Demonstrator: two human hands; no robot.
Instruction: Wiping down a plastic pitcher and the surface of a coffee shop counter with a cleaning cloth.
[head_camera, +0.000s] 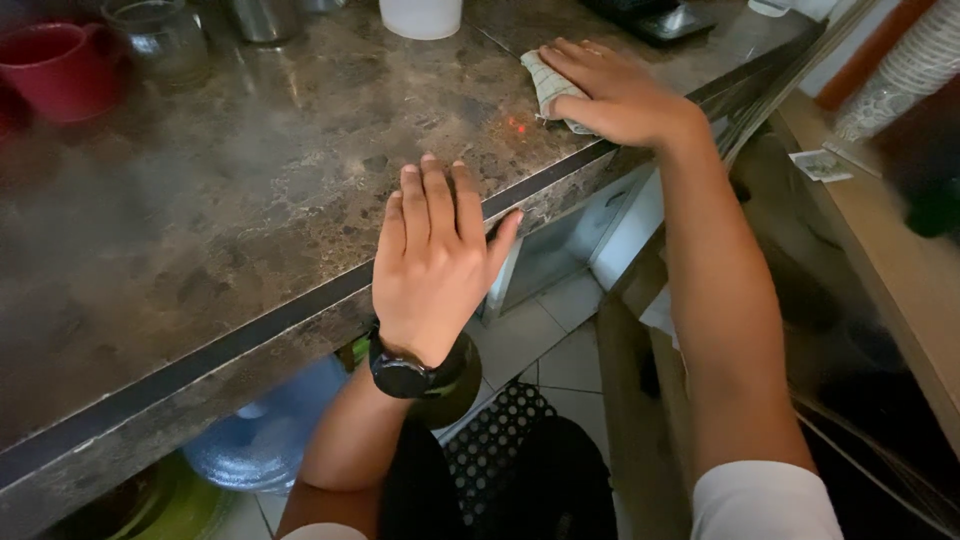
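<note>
- A wide, mottled brown stone countertop (230, 190) with a dark front edge is seen from above, filling the left and middle of the view.
- A large blue plastic water bottle (265, 430) is seen lying below the counter, beside pale floor tiles (545, 345) and a black perforated rubber mat (495, 440).
- The left hand (432, 262) is laid flat, palm down, at the counter's front edge; the fingers are stretched out and held together, nothing is gripped, and a black round wristwatch (405, 372) is worn on the wrist.
- The right hand (612, 92) is pressed flat, fingers extended, on a small folded pale checked cloth (548, 88), which is pinned near the counter's far edge, well apart from the left hand; the cloth is covered rather than clenched.
- A red ceramic mug (55, 68) and a clear glass jar (165, 40) are set at the counter's back left corner.
- A white plastic container (420, 17) is partly visible at the top edge.
- A small red light spot (517, 125) is seen on the stone just beside the cloth.
</note>
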